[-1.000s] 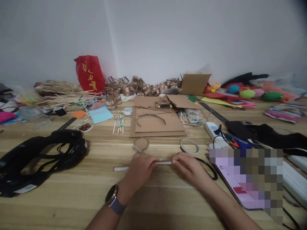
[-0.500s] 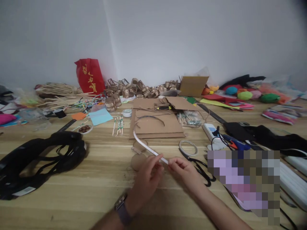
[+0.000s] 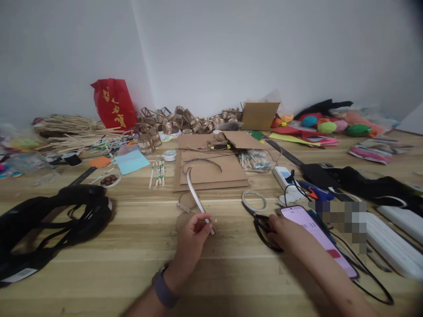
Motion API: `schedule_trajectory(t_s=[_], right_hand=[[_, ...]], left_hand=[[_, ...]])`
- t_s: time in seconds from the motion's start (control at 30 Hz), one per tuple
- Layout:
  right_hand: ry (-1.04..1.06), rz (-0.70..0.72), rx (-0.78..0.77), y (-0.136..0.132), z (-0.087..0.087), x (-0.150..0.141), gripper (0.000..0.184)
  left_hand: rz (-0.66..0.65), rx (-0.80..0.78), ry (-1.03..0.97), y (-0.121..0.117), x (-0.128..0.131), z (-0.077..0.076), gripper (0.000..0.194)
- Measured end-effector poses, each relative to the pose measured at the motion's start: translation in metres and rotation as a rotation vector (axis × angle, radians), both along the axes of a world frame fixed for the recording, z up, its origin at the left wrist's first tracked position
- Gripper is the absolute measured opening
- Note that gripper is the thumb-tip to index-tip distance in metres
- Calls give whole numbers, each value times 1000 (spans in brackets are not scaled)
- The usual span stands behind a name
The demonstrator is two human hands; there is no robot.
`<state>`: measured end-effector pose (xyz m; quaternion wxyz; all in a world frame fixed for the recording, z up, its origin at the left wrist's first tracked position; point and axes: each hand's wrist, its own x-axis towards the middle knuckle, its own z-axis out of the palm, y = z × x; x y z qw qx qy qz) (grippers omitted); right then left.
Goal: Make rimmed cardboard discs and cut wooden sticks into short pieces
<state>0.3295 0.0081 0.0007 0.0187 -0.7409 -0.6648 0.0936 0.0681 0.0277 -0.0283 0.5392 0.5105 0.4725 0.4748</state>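
My left hand (image 3: 193, 233) pinches the near end of a narrow, curved white strip (image 3: 195, 197) between thumb and fingers. The strip's far end reaches over the cardboard. My right hand (image 3: 282, 229) has its fingers closed on a handle of the black scissors (image 3: 261, 229), which lie on the table. Part of that handle is hidden behind the fingers. The scissors' blade end meets a ring of tape (image 3: 254, 201). A round brown piece (image 3: 183, 220) is partly covered by my left hand.
Flat cardboard (image 3: 214, 176) lies ahead, with a thin curved strip (image 3: 211, 161) on it. A lit phone (image 3: 319, 237) and a blue glue gun (image 3: 317, 192) are at right. Black straps (image 3: 82, 191) lie at left. Small woven baskets (image 3: 145, 143) and a red bag (image 3: 114, 105) stand at the back.
My right hand has let go of the white strip and moved right onto the scissors. My left hand now holds the strip's near end alone. The view has shifted slightly right.
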Motion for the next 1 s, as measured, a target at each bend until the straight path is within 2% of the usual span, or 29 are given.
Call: schedule_trajectory(t_s=[0.1, 0.23, 0.37, 0.5, 0.63, 0.7, 0.73, 0.8, 0.93, 0.97, 1.0], right_hand=[[60, 45, 10, -2, -7, 6, 19], [232, 109, 96, -10, -5, -8, 19], [372, 188, 183, -17, 1, -43, 18], [354, 271, 417, -21, -7, -88, 16], [429, 391, 594, -23, -13, -109, 19], [522, 330, 668, -21, -12, -107, 12], [576, 260, 673, -20, -11, -104, 16], [739, 137, 516, -16, -12, -98, 32], [1239, 90, -178, -13, -24, -96, 51], [1320, 87, -259, -14, -27, -98, 53], [1371, 82, -275, -15, -29, -100, 54]], left_hand=[[-23, 9, 24, -1, 1, -2, 31], [-71, 5, 111, -2, 1, -5, 27], [-134, -16, 152, -7, 5, -3, 32], [-230, 1, 127, -13, 10, -2, 40], [-138, -14, 206, -14, 8, -3, 42], [-84, -16, 232, -13, 6, -2, 44], [-65, -6, 252, -13, 5, -1, 45], [-46, 27, 294, -14, 5, 0, 45], [-81, 36, 272, -19, 6, 2, 46], [-84, 40, 267, -20, 6, 2, 46], [-85, 46, 273, -20, 6, 3, 46]])
